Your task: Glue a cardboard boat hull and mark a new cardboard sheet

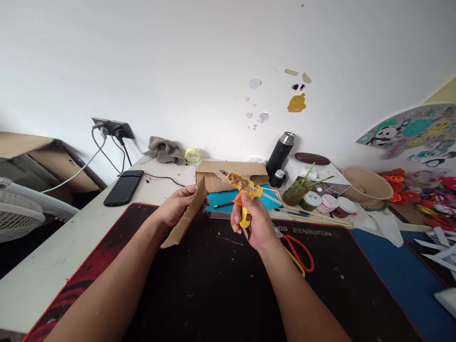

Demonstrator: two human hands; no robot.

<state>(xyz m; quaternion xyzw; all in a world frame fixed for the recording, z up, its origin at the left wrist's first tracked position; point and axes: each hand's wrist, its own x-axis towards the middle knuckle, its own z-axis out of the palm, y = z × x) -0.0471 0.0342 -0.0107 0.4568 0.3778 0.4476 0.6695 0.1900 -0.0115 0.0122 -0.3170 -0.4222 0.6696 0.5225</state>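
Note:
My left hand [175, 205] grips a strip of brown cardboard [185, 216] and holds it tilted above the black desk mat [213, 294]. My right hand [251, 223] is wrapped round the handle of a yellow glue gun [245, 190]. The gun's nozzle points left toward the cardboard's upper end, a short gap away. Both hands hover over the mat's far edge.
Red-handled scissors [301, 251] lie on the mat right of my right hand. Behind are a cardboard box [228, 171], a black flask [281, 152], paint pots and a cup of brushes [299, 187]. A phone [123, 187] lies at the left, a fan [17, 209] beyond the desk edge.

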